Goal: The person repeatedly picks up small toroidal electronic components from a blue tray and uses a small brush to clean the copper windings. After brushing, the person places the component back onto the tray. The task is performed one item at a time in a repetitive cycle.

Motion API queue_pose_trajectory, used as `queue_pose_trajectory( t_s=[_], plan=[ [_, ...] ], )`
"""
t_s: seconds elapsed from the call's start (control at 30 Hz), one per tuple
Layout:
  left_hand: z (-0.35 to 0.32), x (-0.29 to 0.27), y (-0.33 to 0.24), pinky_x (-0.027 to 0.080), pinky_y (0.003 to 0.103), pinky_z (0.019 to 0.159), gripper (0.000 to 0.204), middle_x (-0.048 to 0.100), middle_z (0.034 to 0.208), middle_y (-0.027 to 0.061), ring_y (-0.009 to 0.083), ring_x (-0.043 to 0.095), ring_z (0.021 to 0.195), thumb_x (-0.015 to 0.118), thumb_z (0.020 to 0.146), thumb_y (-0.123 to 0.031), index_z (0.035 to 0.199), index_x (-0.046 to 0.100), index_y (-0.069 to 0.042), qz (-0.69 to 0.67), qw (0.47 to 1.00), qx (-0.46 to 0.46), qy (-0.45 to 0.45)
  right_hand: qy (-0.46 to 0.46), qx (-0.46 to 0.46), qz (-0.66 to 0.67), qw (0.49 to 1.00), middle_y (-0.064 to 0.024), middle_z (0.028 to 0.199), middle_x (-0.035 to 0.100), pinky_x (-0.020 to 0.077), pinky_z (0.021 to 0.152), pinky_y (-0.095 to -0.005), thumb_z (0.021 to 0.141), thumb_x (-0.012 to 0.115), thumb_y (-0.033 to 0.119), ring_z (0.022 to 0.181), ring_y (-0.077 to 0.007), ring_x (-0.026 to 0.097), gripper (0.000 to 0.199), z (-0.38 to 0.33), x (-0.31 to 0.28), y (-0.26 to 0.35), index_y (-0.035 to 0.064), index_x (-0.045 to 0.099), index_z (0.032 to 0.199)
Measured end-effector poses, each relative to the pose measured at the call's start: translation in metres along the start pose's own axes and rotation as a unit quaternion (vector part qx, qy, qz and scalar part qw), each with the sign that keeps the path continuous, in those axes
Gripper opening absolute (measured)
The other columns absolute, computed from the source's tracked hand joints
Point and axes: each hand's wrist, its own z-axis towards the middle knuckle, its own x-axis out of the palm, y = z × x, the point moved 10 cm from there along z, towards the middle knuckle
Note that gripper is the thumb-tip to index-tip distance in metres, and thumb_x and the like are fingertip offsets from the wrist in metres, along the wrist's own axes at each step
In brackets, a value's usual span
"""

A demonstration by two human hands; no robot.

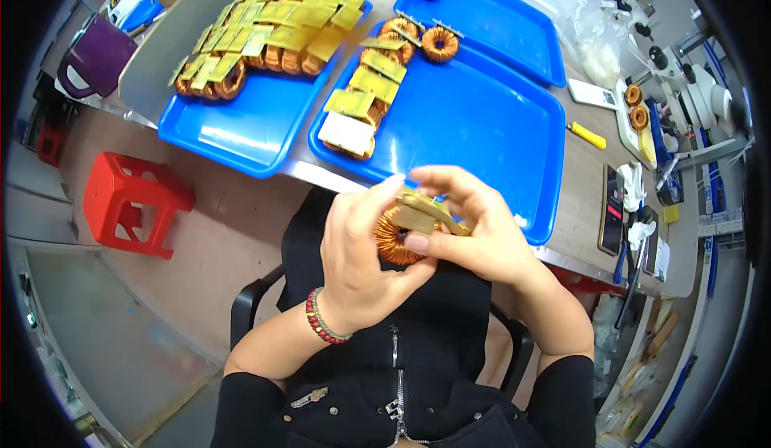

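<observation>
Above my lap, my left hand (351,247) is closed around the side of a copper-wound ring coil (391,239). My right hand (490,227) pinches a yellowish flat plate (415,220) lying against that coil, its thumb pressed on the plate's lower edge. Part of the coil and plate is hidden by my fingers. Beyond my hands is a blue tray (474,139) with a row of similar coils along its left side, several topped by yellow plates (373,85). One coil (439,44) there lies flat with its hole facing up.
Another blue tray (233,139) at left holds many plate-topped coils (281,26). A third blue tray (514,34) lies behind. At right are a yellow-handled cutter (588,135), a phone (612,211) and two coils (638,117). A red stool (132,199) stands left; a purple mug (98,54) is upper left.
</observation>
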Motion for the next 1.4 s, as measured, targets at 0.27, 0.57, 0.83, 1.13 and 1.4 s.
queue_pose_trajectory(
  t_s=[0.27,0.57,0.83,1.13,1.4],
  plan=[
    [0.063,-0.030,0.039,0.032,0.043,0.095,0.076,0.039,0.121,0.0192,0.0356,0.039,0.111,0.073,0.068,-0.027,0.129,0.035,-0.003,0.110,0.994,-0.020,0.017,-0.120,-0.077,-0.077,0.987,-0.0043,0.090,0.063,0.0464,0.074,-0.0243,0.076,0.070,0.011,0.082,-0.0094,0.058,0.028,0.071,-0.069,0.020,0.0023,0.059,0.101],
    [0.087,-0.131,0.188,0.019,0.053,0.098,0.078,0.029,0.136,0.0155,0.0343,0.024,0.127,0.073,0.067,-0.028,0.134,0.036,-0.018,0.567,0.804,-0.177,-0.017,-0.268,-0.153,-0.351,0.884,-0.0141,0.101,0.051,0.0471,0.077,-0.0359,0.070,0.074,0.015,0.095,-0.0299,0.054,0.040,0.140,-0.123,0.008,0.0043,0.052,0.102],
    [0.089,-0.108,0.185,0.019,0.046,0.104,0.052,0.044,0.132,0.0120,0.0317,0.030,0.129,0.062,0.077,-0.009,0.126,0.050,-0.022,0.527,0.848,-0.026,0.050,-0.291,-0.174,-0.337,0.878,-0.0149,0.107,0.046,0.0503,0.070,-0.0350,0.069,0.076,0.017,0.093,-0.0269,0.055,0.056,0.150,-0.123,0.006,0.0038,0.042,0.112],
    [0.048,-0.104,0.124,0.047,0.033,0.087,0.091,0.060,0.104,0.0148,0.0219,0.060,0.096,0.058,0.073,0.013,0.141,0.001,-0.005,-0.099,0.979,-0.157,-0.080,-0.348,-0.134,-0.353,0.858,-0.0118,0.098,0.046,0.0428,0.067,-0.0299,0.065,0.079,0.031,0.077,-0.0198,0.048,0.064,0.135,-0.144,0.013,0.0017,0.045,0.110],
    [0.004,-0.077,0.039,0.049,0.031,0.079,0.091,0.060,0.106,0.0227,0.0283,0.064,0.090,0.063,0.066,0.011,0.135,0.003,0.009,-0.023,1.000,-0.011,-0.006,-0.097,-0.459,-0.434,0.769,-0.0038,0.072,0.056,0.0370,0.051,-0.0215,0.067,0.065,0.004,0.057,-0.0134,0.049,0.016,-0.009,0.051,0.099,0.0070,0.057,0.081]
  ],
)
